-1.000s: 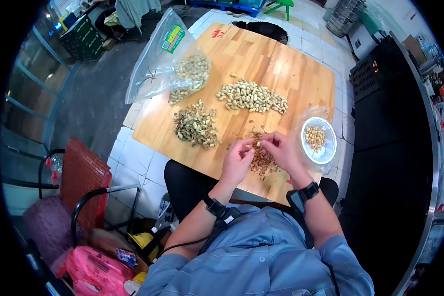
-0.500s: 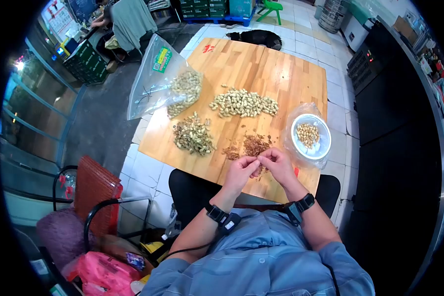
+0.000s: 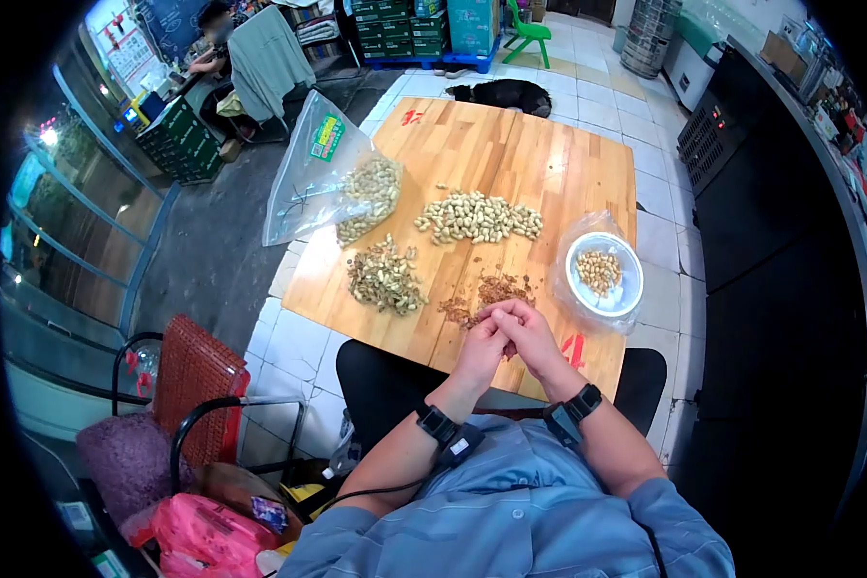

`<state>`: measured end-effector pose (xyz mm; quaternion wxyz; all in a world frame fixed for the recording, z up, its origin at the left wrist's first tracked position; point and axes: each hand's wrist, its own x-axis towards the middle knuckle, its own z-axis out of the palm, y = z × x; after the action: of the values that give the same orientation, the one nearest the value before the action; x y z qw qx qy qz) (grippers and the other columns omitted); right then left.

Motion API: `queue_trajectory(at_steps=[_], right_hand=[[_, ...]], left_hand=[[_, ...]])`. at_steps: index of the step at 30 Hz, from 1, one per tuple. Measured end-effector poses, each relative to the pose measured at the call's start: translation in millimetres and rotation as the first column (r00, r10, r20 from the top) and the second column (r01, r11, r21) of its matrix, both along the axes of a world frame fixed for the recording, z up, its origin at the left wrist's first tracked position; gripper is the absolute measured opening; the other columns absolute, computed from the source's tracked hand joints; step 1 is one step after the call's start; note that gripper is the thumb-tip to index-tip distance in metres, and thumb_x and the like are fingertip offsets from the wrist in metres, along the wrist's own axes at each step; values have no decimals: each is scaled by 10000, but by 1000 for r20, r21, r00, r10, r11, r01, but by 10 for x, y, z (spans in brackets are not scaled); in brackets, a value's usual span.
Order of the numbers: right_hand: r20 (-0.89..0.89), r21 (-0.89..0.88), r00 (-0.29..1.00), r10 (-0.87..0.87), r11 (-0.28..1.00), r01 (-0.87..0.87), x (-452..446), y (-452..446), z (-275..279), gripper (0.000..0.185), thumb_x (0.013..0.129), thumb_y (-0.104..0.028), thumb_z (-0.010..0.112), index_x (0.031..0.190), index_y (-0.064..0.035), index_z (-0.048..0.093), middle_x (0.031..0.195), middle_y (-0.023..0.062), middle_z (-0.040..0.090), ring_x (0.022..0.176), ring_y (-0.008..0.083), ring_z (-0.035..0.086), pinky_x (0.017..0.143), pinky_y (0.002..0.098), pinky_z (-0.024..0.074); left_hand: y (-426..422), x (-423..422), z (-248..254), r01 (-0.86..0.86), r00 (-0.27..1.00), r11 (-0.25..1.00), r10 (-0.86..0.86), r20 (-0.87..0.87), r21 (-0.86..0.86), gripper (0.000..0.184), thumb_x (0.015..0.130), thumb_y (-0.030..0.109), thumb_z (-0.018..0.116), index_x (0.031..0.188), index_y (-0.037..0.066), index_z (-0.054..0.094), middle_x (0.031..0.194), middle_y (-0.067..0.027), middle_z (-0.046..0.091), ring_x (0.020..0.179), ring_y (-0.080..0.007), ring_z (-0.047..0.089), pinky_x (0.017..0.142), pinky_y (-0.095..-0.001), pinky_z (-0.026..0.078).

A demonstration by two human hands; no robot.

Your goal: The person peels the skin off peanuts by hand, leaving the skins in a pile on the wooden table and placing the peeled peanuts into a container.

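Wooden table (image 3: 588,183), near side: our left hand (image 3: 482,347) and right hand (image 3: 527,332) meet, any hold hidden from us; peanut kernels (image 3: 599,274), right, look light, fragile, best pinched mid-body.

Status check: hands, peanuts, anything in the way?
Left hand and right hand together, grip hidden. Peanut kernels in white bowl. Loose skins near hands; no blockage visible.

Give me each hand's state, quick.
Left hand: curled, meeting the other; cannot tell what, if anything, it holds.
Right hand: curled too; anything in its fingertips is hidden.
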<state>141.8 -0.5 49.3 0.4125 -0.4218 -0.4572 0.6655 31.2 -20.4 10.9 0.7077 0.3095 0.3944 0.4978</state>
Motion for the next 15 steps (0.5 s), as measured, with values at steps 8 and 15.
queue_trajectory(at_steps=[8,15], right_hand=[[15,-21,1000,6,1000,-5,-87,-40,-73,275,1015,-272,505,1007,-58,678,759,-28,609,559,23,467,470,177,356],[-77,-27,995,-62,998,61,-122,-53,7,294,1013,-275,501,1163,-38,591,1017,50,683,652,44,552,499,175,409]], left_hand=[[-43,-31,-75,-32,995,999,34,-93,19,228,1031,251,492,972,69,617,818,24,579,689,-63,521,617,-212,421],[12,-110,-9,17,998,1000,-16,-61,24,206,1020,235,517,1029,63,631,883,27,602,742,-67,548,650,-214,443]])
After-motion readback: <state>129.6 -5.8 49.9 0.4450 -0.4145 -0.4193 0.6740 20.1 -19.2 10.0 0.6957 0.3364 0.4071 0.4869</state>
